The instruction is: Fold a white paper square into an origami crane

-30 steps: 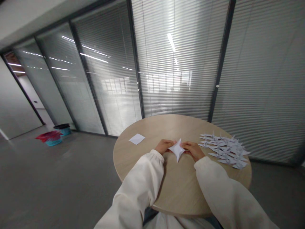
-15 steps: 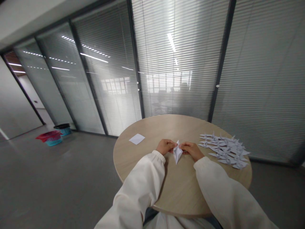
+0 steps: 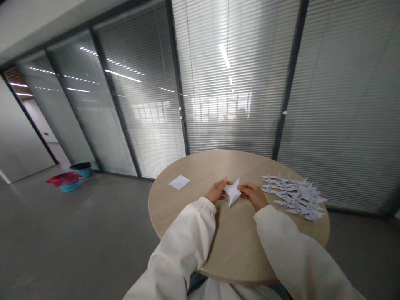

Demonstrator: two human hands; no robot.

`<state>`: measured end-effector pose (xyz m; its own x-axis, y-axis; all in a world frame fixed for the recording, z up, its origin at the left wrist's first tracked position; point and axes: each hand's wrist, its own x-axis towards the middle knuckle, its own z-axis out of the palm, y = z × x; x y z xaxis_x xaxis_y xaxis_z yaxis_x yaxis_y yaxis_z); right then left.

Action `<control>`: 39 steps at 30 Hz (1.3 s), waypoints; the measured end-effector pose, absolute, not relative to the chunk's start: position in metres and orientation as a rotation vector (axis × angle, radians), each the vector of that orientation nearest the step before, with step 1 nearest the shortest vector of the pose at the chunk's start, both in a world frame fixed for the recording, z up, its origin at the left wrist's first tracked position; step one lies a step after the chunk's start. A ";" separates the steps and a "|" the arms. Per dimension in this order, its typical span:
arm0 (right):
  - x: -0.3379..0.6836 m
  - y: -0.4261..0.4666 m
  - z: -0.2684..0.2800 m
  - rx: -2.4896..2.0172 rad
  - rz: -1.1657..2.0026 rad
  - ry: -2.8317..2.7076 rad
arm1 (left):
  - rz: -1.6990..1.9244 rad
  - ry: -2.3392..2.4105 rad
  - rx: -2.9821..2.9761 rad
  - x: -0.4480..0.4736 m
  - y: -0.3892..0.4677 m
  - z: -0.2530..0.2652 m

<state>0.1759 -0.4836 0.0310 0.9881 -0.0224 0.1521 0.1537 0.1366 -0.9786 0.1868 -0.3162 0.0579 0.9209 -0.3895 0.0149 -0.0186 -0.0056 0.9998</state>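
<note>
Between my two hands is a partly folded piece of white origami paper (image 3: 232,194), spread into a four-pointed shape above the table. My left hand (image 3: 218,191) grips its left side, with the thumb raised near the edge. On the other side my right hand (image 3: 252,194) pinches the right corner. Some fingertips of both hands are hidden behind the paper. Several folded white paper cranes (image 3: 295,196) are grouped in rows to the right of my right hand. A flat white paper square (image 3: 179,182) lies to the left of my left hand.
The round wooden table (image 3: 237,246) is in front of me, its near edge by my lap. Glass partitions with blinds (image 3: 231,125) stand behind it. On the floor at left are a bin with a red liner (image 3: 66,181) and a bin with a black liner (image 3: 82,169).
The paper has gone from a narrow upright diamond to a wider, opened four-pointed shape. My left thumb has lifted, and my hands are slightly farther apart.
</note>
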 end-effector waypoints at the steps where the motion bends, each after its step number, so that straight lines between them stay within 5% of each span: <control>1: 0.176 -0.484 0.031 -1.410 -0.153 -0.097 | -0.327 -0.319 1.515 0.186 -0.317 0.058; 39: 0.175 -0.483 0.033 -1.183 -0.261 -0.111 | 0.009 -0.334 1.299 0.196 -0.312 0.055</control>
